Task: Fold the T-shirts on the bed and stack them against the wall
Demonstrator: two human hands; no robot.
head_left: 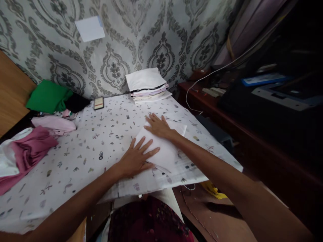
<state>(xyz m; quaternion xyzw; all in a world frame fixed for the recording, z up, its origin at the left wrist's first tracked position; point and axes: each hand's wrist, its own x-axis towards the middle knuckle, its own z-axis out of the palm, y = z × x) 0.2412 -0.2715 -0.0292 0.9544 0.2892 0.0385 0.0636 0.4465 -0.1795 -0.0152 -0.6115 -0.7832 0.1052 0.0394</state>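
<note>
A folded white cloth [168, 153] lies flat near the front right of the table, on a white sheet [113, 131] printed with small motifs. My left hand [137, 156] rests on the cloth's left side with its fingers spread. Farther back, my right hand [159, 126] presses palm down on the cloth's far part, its fingers also stretched out. Neither hand grips anything. Parts of the cloth are hidden under both hands, and one corner shows to the right of my right wrist.
Against the patterned wall stands a stack of folded cloths [148, 85]. A green cloth [49, 96], a black cloth [77, 102] and a crumpled pink garment [32, 148] lie at the left. A small framed card [99, 103] sits at the back. Right of the table is a dark red desk [212, 111] with a white cable [202, 80].
</note>
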